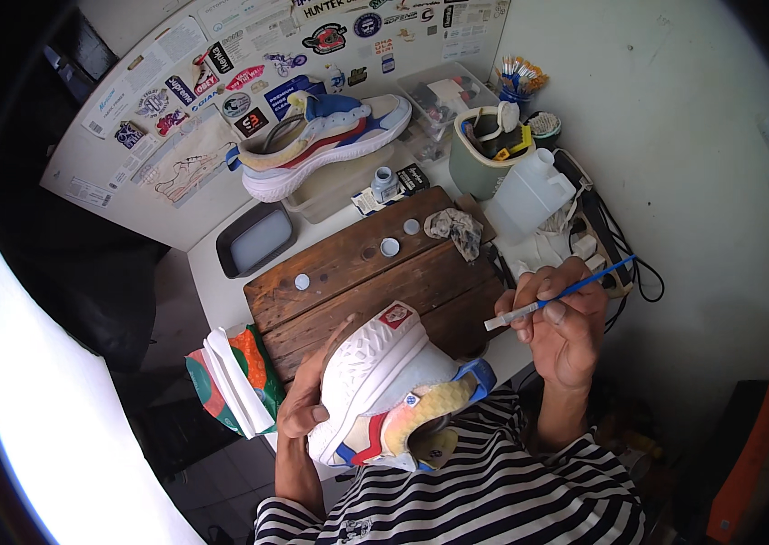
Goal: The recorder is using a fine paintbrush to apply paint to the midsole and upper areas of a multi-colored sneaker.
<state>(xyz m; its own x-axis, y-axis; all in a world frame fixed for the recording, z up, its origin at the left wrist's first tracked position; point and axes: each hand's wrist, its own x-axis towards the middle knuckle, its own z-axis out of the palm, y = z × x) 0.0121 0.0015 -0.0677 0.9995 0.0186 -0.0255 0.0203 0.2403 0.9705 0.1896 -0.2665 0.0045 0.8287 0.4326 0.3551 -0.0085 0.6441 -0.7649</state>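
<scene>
A sneaker (371, 381) with white sole, cream and yellow collar, red stripe and blue parts lies tilted in my left hand (307, 391), heel toward the board, fingers gripping it along its left side. My right hand (561, 331) holds a thin blue-handled paintbrush (584, 279) to the right of the shoe; its pale tip is apart from the shoe. Beneath and beyond them is a dark wooden board (321, 309) bearing small white caps (390, 246) and a crumpled stained cloth (453, 232). The second sneaker (321, 141) rests on a translucent box at the back.
A small paint bottle (384, 186), a dark tray (255, 243), a tissue pack (221, 386), a white jug (530, 200), a green container (480, 163), a brush pot (516, 91) and cables (639, 263) surround the board. A stickered panel (166, 127) stands behind.
</scene>
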